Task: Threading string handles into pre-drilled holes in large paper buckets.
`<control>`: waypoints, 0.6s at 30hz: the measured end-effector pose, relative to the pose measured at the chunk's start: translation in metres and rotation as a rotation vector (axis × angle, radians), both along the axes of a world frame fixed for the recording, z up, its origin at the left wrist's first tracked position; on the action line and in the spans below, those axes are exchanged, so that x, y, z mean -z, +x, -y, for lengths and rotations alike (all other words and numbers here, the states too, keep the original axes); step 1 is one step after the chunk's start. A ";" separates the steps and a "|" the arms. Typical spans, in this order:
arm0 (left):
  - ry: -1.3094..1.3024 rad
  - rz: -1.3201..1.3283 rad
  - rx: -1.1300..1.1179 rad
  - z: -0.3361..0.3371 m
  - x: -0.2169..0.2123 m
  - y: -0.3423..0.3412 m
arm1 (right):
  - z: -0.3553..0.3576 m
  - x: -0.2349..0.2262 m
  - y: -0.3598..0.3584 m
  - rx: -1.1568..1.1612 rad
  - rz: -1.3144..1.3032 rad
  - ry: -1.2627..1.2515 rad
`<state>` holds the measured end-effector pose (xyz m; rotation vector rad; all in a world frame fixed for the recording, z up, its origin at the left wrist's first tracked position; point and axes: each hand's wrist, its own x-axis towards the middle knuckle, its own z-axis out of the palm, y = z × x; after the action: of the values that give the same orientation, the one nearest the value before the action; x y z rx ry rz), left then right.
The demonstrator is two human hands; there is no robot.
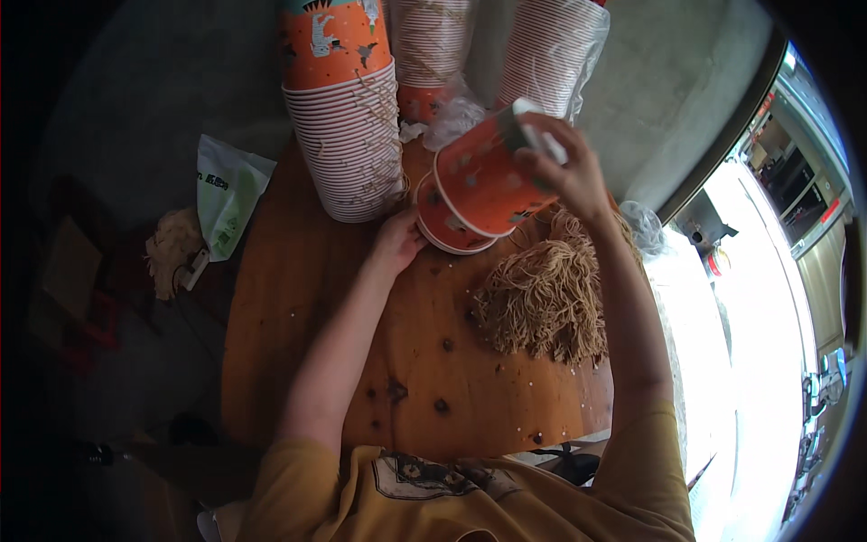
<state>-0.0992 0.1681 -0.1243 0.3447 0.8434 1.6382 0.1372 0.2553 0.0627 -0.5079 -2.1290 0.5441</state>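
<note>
Yellow-brown cloth of the person's shirt point(433, 506) lies nearest, below the near edge of the wooden worktop point(424, 316). Toward the worktop's far edge, an orange paper tub point(483, 181), tilted with its base up and rightward, appears fitted over a lower tub point(444, 221). The right hand point(578, 176) grasps the upper tub's base end, fingers curled around it, slightly blurred. The left hand point(402, 239) touches the lower tub's rim; its grip cannot be told. Tangled twine point(546, 294) lies by the right edge; a tall tub stack point(348, 144) stands at the far left.
</note>
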 end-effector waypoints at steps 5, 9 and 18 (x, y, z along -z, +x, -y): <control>-0.053 0.118 -0.083 0.003 0.007 0.004 | 0.022 -0.014 0.046 0.039 -0.292 -0.134; 0.029 0.275 -0.040 -0.014 0.021 0.006 | 0.068 -0.013 0.070 -0.148 -0.303 -0.302; 0.183 0.225 0.257 -0.045 0.060 -0.070 | 0.092 0.009 0.055 -0.237 -0.329 -0.490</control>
<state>-0.1694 0.2129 -0.1846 0.3720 0.4606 1.4829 0.1926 0.1634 0.0533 -0.3973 -1.7438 1.2135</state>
